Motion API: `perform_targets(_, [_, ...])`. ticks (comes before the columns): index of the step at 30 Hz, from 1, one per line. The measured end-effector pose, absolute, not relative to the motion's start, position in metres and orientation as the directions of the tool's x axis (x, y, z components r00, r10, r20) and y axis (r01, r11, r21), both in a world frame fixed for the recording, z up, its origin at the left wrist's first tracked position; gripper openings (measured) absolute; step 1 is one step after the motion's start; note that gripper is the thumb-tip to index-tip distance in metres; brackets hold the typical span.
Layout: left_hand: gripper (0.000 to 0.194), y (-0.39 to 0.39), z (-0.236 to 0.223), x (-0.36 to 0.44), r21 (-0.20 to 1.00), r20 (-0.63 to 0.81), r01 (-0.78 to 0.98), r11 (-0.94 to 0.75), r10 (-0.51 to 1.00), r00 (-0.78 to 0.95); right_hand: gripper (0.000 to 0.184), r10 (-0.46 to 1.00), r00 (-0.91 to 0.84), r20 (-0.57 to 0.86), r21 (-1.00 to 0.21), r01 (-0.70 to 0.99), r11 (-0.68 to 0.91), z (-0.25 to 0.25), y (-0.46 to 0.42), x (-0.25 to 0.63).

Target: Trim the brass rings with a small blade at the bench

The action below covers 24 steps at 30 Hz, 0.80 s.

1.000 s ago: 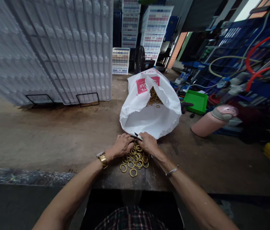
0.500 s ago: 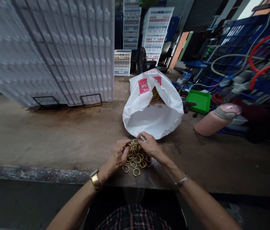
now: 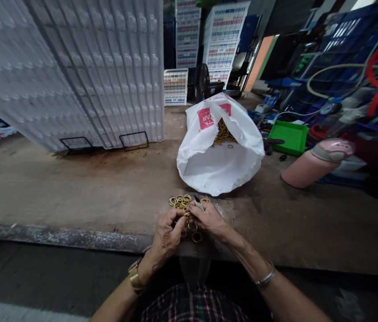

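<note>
Brass-coloured rings [image 3: 180, 201] lie in a loose pile near the table's front edge, partly covered by both hands. My left hand [image 3: 166, 233] has its thumb and fingers closed on one brass ring [image 3: 186, 214]. In my right hand [image 3: 213, 221] is a small knife [image 3: 198, 203] with a pale handle and a dark pointed tip that sticks up past the fingers. My right fingertips are close against the ring in my left hand; whether the blade touches it is hidden. Behind the pile, a white sack [image 3: 220, 172] lies with its mouth facing me and more rings [image 3: 224, 133] inside.
Tall ribbed clear plastic trays [image 3: 108, 76] stand at the left by black wire stands [image 3: 134, 140]. A pink bottle [image 3: 304, 167] and a green tray [image 3: 289, 137] are at the right, near hoses. Stacked white crates [image 3: 221, 51] rise behind the table [image 3: 74, 197].
Both hands have moved nearer the table's front edge and sit over the lower part of the pile. Rings at its far side now show. The knife's dark tip has come into view.
</note>
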<state>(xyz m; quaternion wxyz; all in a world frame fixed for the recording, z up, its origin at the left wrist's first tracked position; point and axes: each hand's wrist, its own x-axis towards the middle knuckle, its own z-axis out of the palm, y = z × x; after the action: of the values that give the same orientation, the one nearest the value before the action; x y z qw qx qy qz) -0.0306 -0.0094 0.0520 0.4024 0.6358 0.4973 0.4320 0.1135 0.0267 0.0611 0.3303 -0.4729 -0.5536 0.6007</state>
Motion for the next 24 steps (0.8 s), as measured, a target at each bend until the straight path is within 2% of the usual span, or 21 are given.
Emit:
perform_targets(4, [0.015,-0.016,0.055,-0.026,0.962,0.099,0.247,-0.114,0.993,0.071,0.029,0.949,-0.306,-0.073,-0.972,0.236,0.002,0.057,0.023,0.114])
perform_targets(9, [0.025,-0.019,0.056,-0.024,0.991,-0.125,0.065,0.117,0.983,0.135,0.026,0.950,-0.306,-0.065,-0.956,0.293,0.029,0.064,0.019,0.113])
perform_targets(12, [0.032,-0.020,0.059,-0.024,0.975,-0.204,-0.046,0.219,0.955,0.214,0.026,0.946,-0.322,-0.035,-0.956,0.286,0.062,0.065,0.017,0.112])
perform_targets(17, [0.034,-0.022,0.057,-0.026,0.950,-0.235,-0.141,0.278,0.937,0.259,0.026,0.932,-0.361,-0.026,-0.966,0.248,0.070,0.062,0.016,0.113])
perform_targets(24, [0.030,-0.024,0.048,-0.029,0.946,-0.188,-0.208,0.251,0.942,0.278,0.027,0.926,-0.374,-0.051,-0.968,0.246,0.047,0.064,0.015,0.109])
